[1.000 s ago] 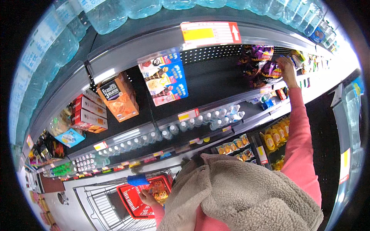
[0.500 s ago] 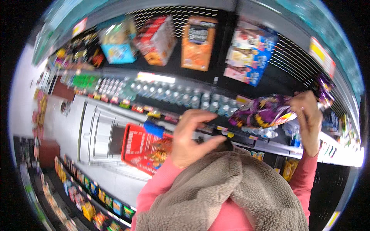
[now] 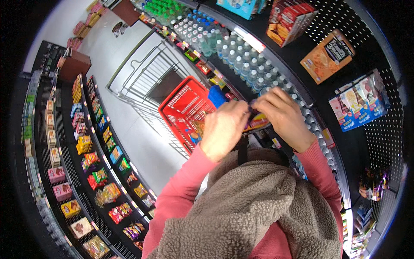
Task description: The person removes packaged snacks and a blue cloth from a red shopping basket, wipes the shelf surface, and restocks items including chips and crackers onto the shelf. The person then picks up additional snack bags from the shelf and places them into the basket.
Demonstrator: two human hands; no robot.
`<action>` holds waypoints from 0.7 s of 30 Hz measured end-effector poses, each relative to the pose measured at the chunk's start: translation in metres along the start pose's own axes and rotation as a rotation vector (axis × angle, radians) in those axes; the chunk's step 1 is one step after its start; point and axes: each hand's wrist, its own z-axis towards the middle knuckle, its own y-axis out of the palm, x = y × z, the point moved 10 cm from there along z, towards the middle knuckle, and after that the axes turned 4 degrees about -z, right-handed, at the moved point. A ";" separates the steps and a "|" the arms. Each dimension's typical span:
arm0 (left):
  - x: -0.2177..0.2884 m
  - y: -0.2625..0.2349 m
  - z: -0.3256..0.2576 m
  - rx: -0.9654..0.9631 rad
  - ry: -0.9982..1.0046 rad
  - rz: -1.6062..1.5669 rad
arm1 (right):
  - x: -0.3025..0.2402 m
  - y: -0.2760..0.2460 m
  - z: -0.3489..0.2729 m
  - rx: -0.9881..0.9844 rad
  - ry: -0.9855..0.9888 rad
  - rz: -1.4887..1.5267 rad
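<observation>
A shiny purple-and-yellow snack bag [image 3: 258,122] is in front of my chest, mostly covered by my fingers. My left hand [image 3: 226,127] is closed at the bag's left side, its fingertips bent over the upper edge. From the other side my right hand [image 3: 284,116] pinches the same edge, so the two sets of fingertips nearly meet. Just beyond my left hand, a red plastic basket [image 3: 166,108] rests on the shopping cart, with some colourful packages [image 3: 196,133] in it. A bright blue piece [image 3: 217,96] shows at the basket's right edge.
The metal cart [image 3: 129,71] stands in the aisle on a pale floor [image 3: 133,138]. Right of it runs a shelf with rows of water bottles [image 3: 246,71]; boxed goods, among them an orange box [image 3: 328,57], stand on the shelf above. Snack shelves [image 3: 101,172] line the left.
My right hand has brought the purple bag from the shelf at right to the middle, where my left hand has closed on it too. The view has turned toward the cart and aisle.
</observation>
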 end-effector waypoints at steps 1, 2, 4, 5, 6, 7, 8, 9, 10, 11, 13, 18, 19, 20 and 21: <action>-0.017 -0.009 -0.003 0.041 -0.056 -0.004 | 0.000 0.005 0.006 -0.002 0.013 0.029; -0.036 -0.018 -0.007 0.082 -0.112 -0.009 | -0.001 0.006 0.010 0.011 0.008 0.038; -0.073 -0.043 -0.015 0.241 -0.176 -0.012 | 0.001 0.011 0.014 0.021 0.021 0.056; -0.095 -0.055 -0.019 0.293 -0.215 -0.002 | 0.003 0.014 0.011 -0.011 0.030 0.070; -0.117 -0.067 -0.026 0.355 -0.263 0.011 | 0.006 0.016 0.007 -0.018 0.038 0.076; -0.137 -0.077 -0.035 0.443 -0.287 -0.026 | 0.011 0.021 0.001 -0.045 0.059 0.077; -0.156 -0.087 -0.039 0.494 -0.283 0.028 | 0.016 0.027 -0.007 -0.075 0.084 0.083; -0.177 -0.092 -0.048 0.542 -0.319 -0.021 | 0.022 0.029 -0.016 -0.066 0.107 0.090; -0.202 -0.093 -0.057 0.579 -0.384 -0.077 | 0.030 0.033 -0.028 -0.089 0.149 0.094; -0.225 -0.093 -0.065 0.600 -0.430 -0.078 | 0.039 0.037 -0.041 -0.111 0.194 0.102; -0.271 -0.088 -0.082 0.626 -0.544 -0.060 | 0.057 0.043 -0.070 -0.157 0.302 0.114; -0.373 -0.062 -0.128 0.746 -0.645 0.033 | 0.089 0.052 -0.141 -0.236 0.540 0.117; -0.392 -0.054 -0.137 0.764 -0.660 0.039 | 0.092 0.050 -0.153 -0.234 0.578 0.115; -0.409 -0.044 -0.146 0.767 -0.672 0.043 | 0.093 0.051 -0.164 -0.252 0.601 0.113; -0.424 -0.034 -0.156 0.772 -0.683 0.046 | 0.095 0.051 -0.173 -0.266 0.623 0.104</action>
